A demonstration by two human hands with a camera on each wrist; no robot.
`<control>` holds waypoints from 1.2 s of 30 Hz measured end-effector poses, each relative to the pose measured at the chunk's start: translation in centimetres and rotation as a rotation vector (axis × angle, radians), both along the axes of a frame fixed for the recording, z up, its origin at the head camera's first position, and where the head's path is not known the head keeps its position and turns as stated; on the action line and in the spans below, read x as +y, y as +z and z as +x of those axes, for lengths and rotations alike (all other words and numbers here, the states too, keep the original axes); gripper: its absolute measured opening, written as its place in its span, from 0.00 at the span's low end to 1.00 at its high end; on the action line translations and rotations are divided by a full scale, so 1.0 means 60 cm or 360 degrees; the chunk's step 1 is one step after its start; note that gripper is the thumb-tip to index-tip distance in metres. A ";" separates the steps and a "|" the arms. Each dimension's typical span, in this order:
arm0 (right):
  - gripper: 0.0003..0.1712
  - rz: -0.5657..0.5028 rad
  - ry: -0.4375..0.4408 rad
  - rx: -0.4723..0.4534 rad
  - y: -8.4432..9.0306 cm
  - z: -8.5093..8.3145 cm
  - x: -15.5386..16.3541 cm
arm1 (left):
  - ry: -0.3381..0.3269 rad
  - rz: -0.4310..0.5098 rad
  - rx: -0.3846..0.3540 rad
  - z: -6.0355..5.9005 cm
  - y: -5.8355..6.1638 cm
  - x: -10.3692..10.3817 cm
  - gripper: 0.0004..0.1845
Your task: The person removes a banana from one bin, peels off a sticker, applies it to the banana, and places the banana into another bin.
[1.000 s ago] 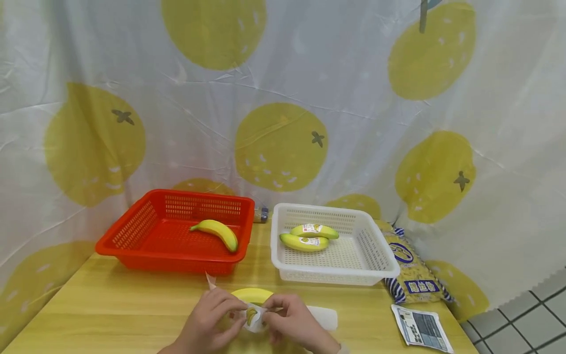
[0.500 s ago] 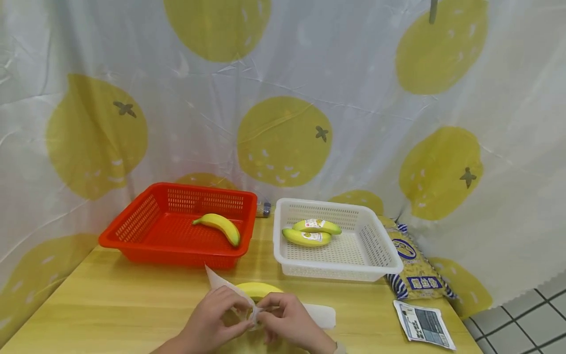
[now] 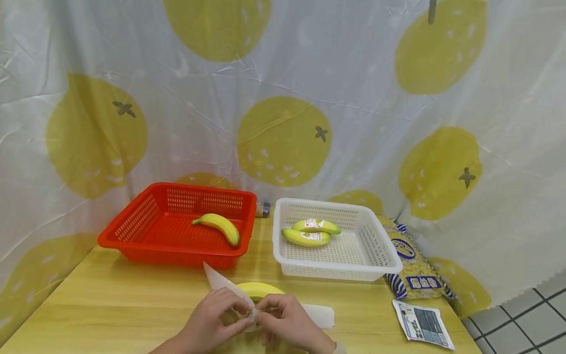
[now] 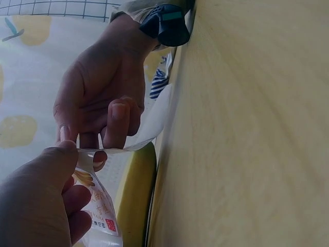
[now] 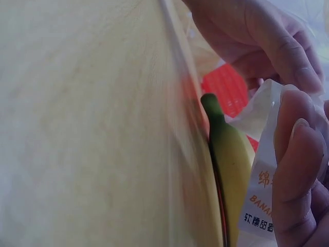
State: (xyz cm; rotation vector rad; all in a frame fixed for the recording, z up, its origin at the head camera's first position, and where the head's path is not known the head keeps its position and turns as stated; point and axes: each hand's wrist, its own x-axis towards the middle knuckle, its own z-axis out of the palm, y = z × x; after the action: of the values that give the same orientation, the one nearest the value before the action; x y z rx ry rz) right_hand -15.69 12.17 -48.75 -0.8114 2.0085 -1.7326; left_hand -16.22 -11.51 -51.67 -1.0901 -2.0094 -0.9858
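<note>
Both hands meet low at the table's front edge. My left hand (image 3: 240,310) and right hand (image 3: 264,312) pinch a small white banana label (image 4: 98,205) between thumbs and fingers, printed with a banana and text (image 5: 259,200). A white backing strip (image 3: 217,280) sticks up to the left from the pinch and curls away (image 4: 150,126). Just behind the hands a yellow banana (image 3: 260,289) lies on the wooden table (image 3: 132,305), its green stem (image 5: 209,105) toward the red basket.
A red basket (image 3: 132,227) at the back left holds one banana (image 3: 218,226). A white basket (image 3: 373,246) to its right holds two labelled bananas (image 3: 309,232). A striped bag (image 3: 415,270) and a printed sheet (image 3: 422,324) lie at the right edge. The curtain hangs behind.
The printed label showed between the fingers a second ago; the fingers now cover it, and the white backing strip stands out further to the upper left.
</note>
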 end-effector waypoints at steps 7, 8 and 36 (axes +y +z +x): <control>0.11 0.0004 -0.0048 -0.0003 0.000 0.000 -0.002 | 0.0003 -0.0003 0.0007 0.001 0.001 0.001 0.10; 0.10 0.0010 -0.0056 -0.0008 0.000 0.000 -0.002 | -0.0002 -0.0001 0.0014 0.000 0.001 0.001 0.10; 0.11 0.0082 -0.0115 0.0017 -0.003 -0.002 0.000 | -0.0022 -0.0002 -0.0054 0.000 0.002 -0.005 0.15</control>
State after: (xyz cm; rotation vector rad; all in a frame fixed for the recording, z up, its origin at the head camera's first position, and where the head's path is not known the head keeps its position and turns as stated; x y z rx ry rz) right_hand -15.79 12.17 -48.93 -0.7415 2.1049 -1.7109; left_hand -16.20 -11.82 -51.57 -1.0961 -2.0321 -1.0168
